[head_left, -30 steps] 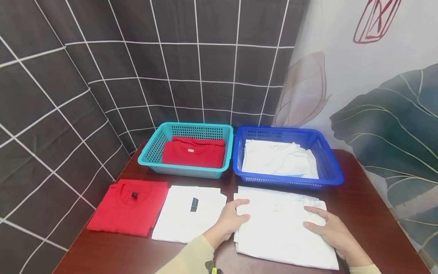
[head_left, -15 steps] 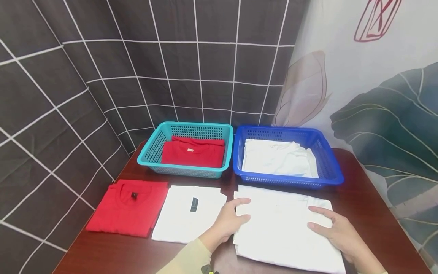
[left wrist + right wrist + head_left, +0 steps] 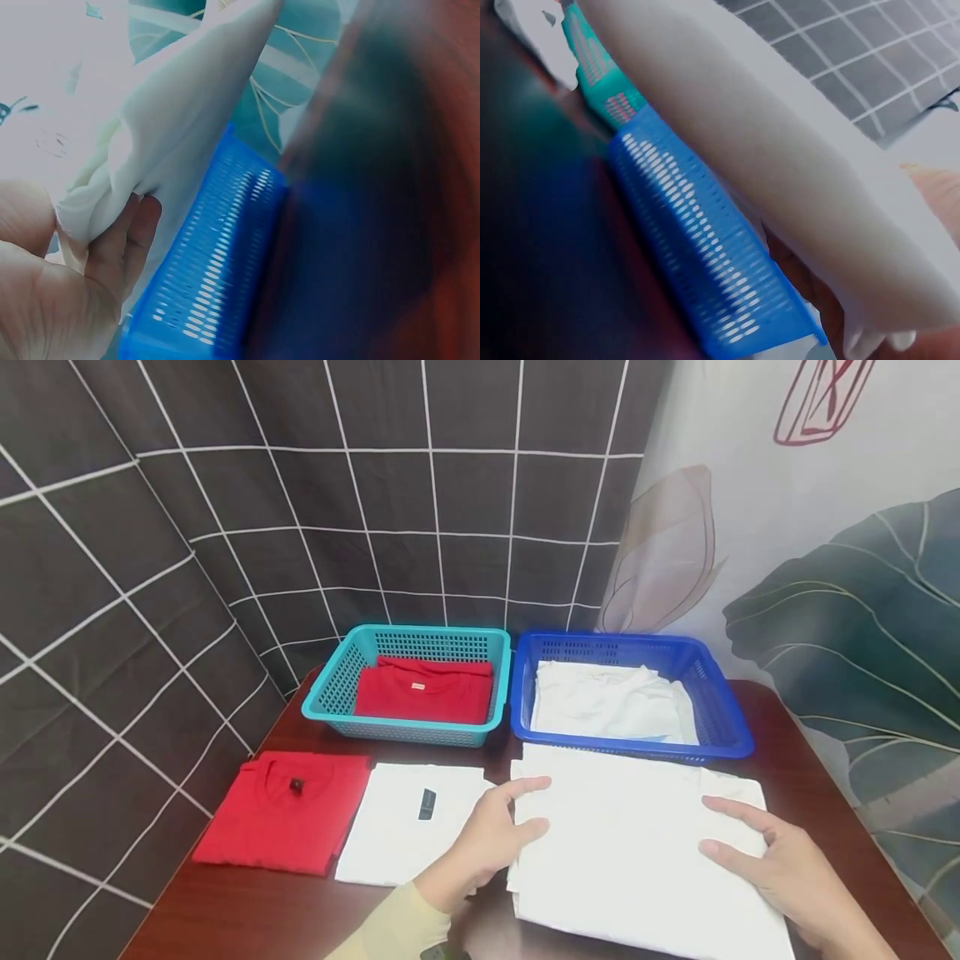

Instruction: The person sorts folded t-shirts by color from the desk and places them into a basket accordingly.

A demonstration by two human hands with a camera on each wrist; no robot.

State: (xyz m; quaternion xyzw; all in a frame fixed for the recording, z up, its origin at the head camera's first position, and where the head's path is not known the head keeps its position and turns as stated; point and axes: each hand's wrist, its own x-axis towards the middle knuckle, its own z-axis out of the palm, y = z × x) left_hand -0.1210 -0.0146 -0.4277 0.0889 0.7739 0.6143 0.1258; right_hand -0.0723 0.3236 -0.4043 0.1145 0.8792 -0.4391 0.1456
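A folded white shirt (image 3: 622, 852) hangs in the air above the right half of the table, between my hands. My left hand (image 3: 491, 835) grips its left edge, thumb on top; in the left wrist view, fingers (image 3: 112, 251) curl beneath the layered cloth (image 3: 180, 97). At the opposite edge my right hand (image 3: 783, 864) holds it the same way, with fingers partly hidden under the cloth (image 3: 765, 142) in the right wrist view. Just beyond the shirt is the blue basket (image 3: 723, 710), with white folded clothing (image 3: 607, 702) inside.
Left of the blue basket stands a teal basket (image 3: 405, 732) holding red folded clothing (image 3: 427, 697). A second folded white shirt (image 3: 382, 843) with a dark label lies beside my left hand. Farther left is a folded red shirt (image 3: 281, 822). A gridded dark curtain (image 3: 390, 493) hangs behind.
Both hands have raised the white shirt off the table and its far edge now overlaps the front of the blue basket in view. My right hand has shifted rightward.
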